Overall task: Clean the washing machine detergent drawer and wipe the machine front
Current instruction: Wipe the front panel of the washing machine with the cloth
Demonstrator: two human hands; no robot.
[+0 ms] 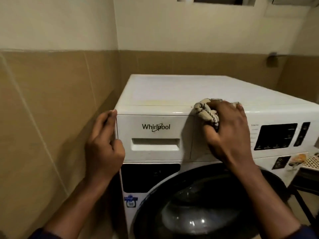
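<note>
1 cloth (pixel 206 113) in right hand (pixel 230 133), left hand (pixel 103 144) gripping washer (pixel 172 90) at left edge

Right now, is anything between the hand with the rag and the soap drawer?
Nothing visible. The right hand grips the rag just right of the closed drawer; only bare white panel lies between.
</note>
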